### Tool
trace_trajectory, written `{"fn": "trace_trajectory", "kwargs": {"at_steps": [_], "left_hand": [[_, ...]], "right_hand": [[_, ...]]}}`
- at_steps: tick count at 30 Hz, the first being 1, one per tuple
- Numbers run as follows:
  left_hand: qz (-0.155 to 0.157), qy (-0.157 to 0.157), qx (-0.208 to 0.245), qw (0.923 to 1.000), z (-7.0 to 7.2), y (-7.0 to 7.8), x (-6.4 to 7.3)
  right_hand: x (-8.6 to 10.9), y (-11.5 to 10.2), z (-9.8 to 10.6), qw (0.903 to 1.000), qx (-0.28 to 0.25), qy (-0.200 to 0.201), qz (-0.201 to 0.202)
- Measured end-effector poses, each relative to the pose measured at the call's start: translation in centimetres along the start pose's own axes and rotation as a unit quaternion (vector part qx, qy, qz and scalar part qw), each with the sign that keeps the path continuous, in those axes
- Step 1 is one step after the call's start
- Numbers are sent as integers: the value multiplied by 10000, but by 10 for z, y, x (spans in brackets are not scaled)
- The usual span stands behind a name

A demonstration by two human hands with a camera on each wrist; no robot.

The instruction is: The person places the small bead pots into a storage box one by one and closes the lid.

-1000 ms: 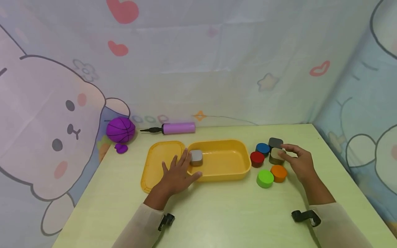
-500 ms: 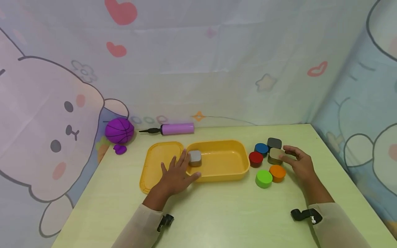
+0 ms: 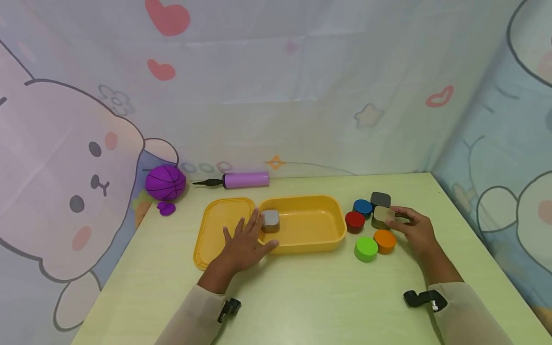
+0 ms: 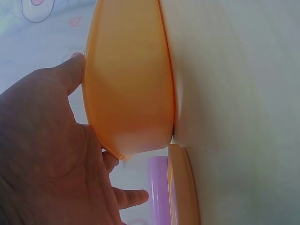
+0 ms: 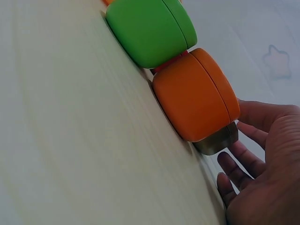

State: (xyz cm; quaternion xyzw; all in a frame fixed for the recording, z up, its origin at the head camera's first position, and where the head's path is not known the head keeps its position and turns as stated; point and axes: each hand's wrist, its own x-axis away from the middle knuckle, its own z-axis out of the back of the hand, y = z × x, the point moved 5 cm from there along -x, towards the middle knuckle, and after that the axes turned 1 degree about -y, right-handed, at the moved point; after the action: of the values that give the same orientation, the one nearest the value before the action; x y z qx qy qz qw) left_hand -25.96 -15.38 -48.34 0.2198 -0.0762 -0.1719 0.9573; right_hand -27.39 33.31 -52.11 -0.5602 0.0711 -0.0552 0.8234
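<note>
The right hand [image 3: 415, 231] has shifted slightly toward the wearer against the beige square tin [image 3: 381, 217], which itself has hardly moved. Thumb and index finger pinch this tin's right side on the table [image 3: 319, 297], just in front of the dark gray square tin [image 3: 380, 199]. The left hand [image 3: 242, 249], fingers spread, touches the yellow box [image 3: 302, 248] without gripping it. The pinch looks one-sided — the tin could twist free or knock the nearby orange round tin [image 3: 385, 240]. Pressing the rim could tip the box.

Counted: three square tins, including the silver square tin [image 3: 270, 220] inside the box; four round tins, with green [image 3: 366, 249], red [image 3: 354, 222] and blue [image 3: 362, 206]; one yellow lid [image 3: 224, 211], purple basketball [image 3: 166, 183], purple duck [image 3: 166, 208], hand pump [image 3: 247, 180].
</note>
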Motion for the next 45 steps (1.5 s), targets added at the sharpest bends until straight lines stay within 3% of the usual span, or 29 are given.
{"fn": "trace_trajectory", "kwargs": {"at_steps": [13, 30, 41, 45], "left_hand": [[-17, 21, 0, 10000, 0, 0, 1], [-4, -35, -21, 10000, 0, 0, 0], [20, -26, -12, 10000, 1, 1, 0], [19, -29, -20, 10000, 1, 2, 1]], "right_hand": [[3, -2, 0, 9993, 301, -21, 213], [3, -4, -1, 9985, 171, 114, 514], [5, -9, 3, 9953, -121, 620, 729], [5, -15, 4, 9908, -452, 796, 996]]}}
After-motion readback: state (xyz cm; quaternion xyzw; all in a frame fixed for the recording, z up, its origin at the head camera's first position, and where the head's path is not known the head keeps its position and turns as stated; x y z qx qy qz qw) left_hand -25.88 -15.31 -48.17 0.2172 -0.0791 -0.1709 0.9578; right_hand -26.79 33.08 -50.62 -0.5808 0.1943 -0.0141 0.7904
